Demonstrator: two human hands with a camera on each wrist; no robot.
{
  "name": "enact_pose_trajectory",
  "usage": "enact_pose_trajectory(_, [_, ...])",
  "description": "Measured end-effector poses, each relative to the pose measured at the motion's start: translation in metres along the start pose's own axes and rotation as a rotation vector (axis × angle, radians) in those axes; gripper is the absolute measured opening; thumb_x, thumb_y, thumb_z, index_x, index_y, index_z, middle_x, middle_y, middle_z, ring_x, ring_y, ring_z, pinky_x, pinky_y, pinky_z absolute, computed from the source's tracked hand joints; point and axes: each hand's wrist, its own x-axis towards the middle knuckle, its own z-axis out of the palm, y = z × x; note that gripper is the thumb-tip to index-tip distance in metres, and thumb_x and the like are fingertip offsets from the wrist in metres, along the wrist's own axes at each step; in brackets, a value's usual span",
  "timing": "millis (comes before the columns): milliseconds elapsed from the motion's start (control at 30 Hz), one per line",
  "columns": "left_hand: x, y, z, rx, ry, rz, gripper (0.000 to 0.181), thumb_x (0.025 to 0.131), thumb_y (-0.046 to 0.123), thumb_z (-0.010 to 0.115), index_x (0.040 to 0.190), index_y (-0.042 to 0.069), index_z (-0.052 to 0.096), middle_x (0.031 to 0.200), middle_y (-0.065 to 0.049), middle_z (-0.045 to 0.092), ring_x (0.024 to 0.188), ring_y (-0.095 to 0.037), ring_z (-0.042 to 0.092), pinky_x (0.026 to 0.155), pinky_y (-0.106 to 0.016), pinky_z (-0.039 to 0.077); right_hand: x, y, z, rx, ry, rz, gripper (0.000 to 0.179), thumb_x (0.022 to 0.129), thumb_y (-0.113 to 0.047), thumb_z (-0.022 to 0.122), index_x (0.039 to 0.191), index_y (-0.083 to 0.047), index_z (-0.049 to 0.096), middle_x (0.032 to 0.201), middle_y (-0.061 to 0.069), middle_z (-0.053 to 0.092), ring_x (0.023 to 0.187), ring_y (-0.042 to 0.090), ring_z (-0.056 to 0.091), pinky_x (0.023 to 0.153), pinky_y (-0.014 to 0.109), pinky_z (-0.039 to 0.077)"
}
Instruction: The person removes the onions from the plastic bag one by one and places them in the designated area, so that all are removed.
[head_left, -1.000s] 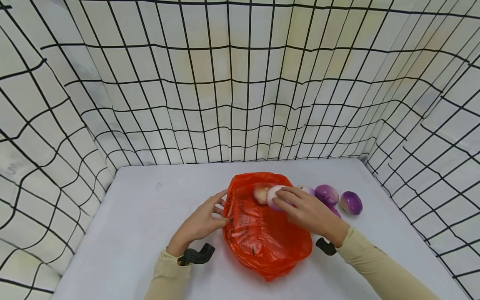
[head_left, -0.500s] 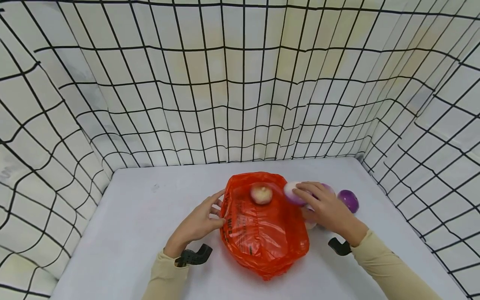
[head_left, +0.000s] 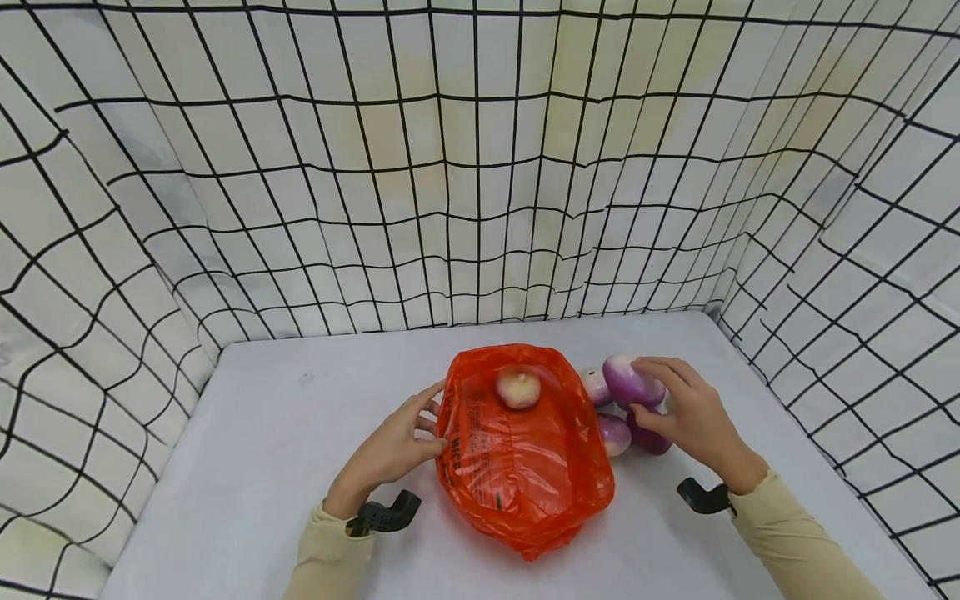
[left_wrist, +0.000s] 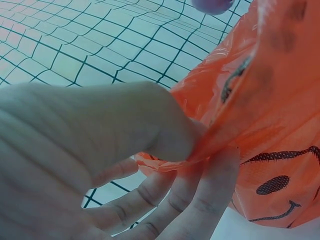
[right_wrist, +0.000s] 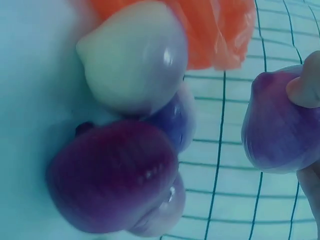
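Note:
My left hand (head_left: 397,446) pinches the left rim of an orange-red plastic bag (head_left: 517,467), thumb on one side of the film and fingers on the other. The bag's mouth faces up, and one pale onion (head_left: 518,388) lies inside near its far side. To the bag's right, my right hand (head_left: 693,412) grips a purple-and-white onion (head_left: 628,377) between thumb and fingers. That held onion (right_wrist: 280,122) hangs apart from the others in the right wrist view. Below it are a dark purple onion (right_wrist: 115,175) and a whitish onion (right_wrist: 135,57).
Loose onions cluster against the bag's right side, among them a pale purple onion (head_left: 614,435). Everything rests on a white table (head_left: 285,442). Black netting (head_left: 480,183) over white sheeting encloses the back and sides.
My right hand has carried the onion from over the bag's mouth, past its right rim, to above the loose onions. The left hand keeps its hold; the other onion stays in the bag.

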Motion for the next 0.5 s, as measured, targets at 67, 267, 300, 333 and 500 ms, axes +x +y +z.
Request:
enact_pose_trajectory(67, [0.000,0.000,0.000,0.005,0.005,-0.008,0.083,0.090,0.007,0.070,0.163,0.015,0.032,0.134,-0.018,0.054,0.109,-0.024,0.064,0.078,-0.032,0.061,-0.004,0.004,-0.002,0.012,0.016,0.072,0.066,0.066,-0.003,0.092,0.127,-0.006,0.067,0.122,0.011,0.067,0.109,0.028,0.066,0.102,-0.003,0.030])
enact_pose_trajectory(267, [0.000,0.001,0.000,0.011,0.010,-0.024,0.083,0.090,0.007,0.070,0.163,0.014,0.031,0.135,-0.018,0.052,0.111,-0.024,0.063,0.079,-0.033,0.061,-0.018,0.017,-0.005,0.087,0.093,0.246,0.067,0.068,0.002,0.090,0.130,-0.009,0.067,0.121,0.011,0.068,0.108,0.003,0.064,0.094,-0.005,0.037])
enact_pose_trajectory(300, [0.000,0.001,0.000,0.012,0.011,-0.027,0.083,0.090,0.007,0.070,0.163,0.014,0.032,0.135,-0.018,0.052,0.111,-0.024,0.063,0.079,-0.033,0.061,-0.020,0.019,-0.006,0.097,0.104,0.265,0.067,0.068,0.002,0.090,0.130,-0.009,0.068,0.121,0.011,0.069,0.109,-0.005,0.062,0.094,-0.005,0.039])
enact_pose_trajectory(333, [0.000,0.001,0.000,0.014,0.013,-0.029,0.083,0.090,0.007,0.070,0.163,0.014,0.032,0.135,-0.017,0.053,0.111,-0.025,0.063,0.079,-0.034,0.061,-0.023,0.021,-0.006,0.109,0.112,0.281,0.068,0.067,0.002,0.090,0.130,-0.009,0.068,0.122,0.011,0.069,0.111,-0.013,0.059,0.094,-0.004,0.039])
enact_pose_trajectory(500, [0.000,0.001,0.000,0.018,0.012,-0.029,0.083,0.090,0.008,0.070,0.163,0.014,0.032,0.135,-0.017,0.053,0.111,-0.025,0.063,0.079,-0.034,0.061,-0.033,0.026,-0.010,0.183,0.126,0.375,0.067,0.071,0.003,0.090,0.133,-0.008,0.066,0.125,0.012,0.067,0.113,-0.023,0.054,0.098,-0.002,0.040])
